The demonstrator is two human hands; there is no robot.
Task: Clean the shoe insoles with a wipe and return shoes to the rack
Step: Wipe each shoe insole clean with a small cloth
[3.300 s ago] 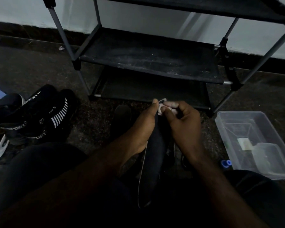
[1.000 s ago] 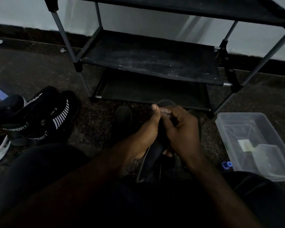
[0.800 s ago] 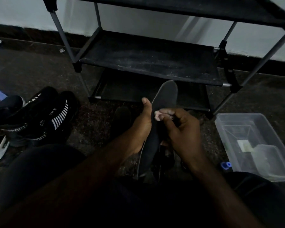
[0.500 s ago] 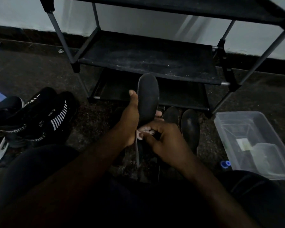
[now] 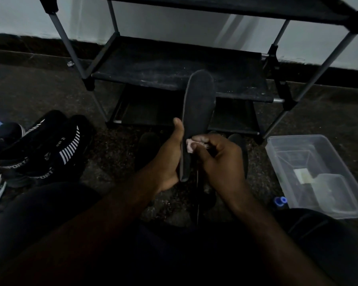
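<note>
Dim speckled floor [image 5: 318,124], black shoe rack [image 5: 174,65] at the far side. On my feed the left hand [image 5: 170,159] is wrapped round the insole [image 5: 198,104] low down, thumb straight up its left edge. The right hand [image 5: 221,164] pinches a small pale wipe [image 5: 189,145] against it. Insole's dark grey, upright, toe end up in front of the rack.

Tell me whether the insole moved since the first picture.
Yes. The insole has risen: its tip now overlaps the rack's middle shelf, earlier below it.
</note>
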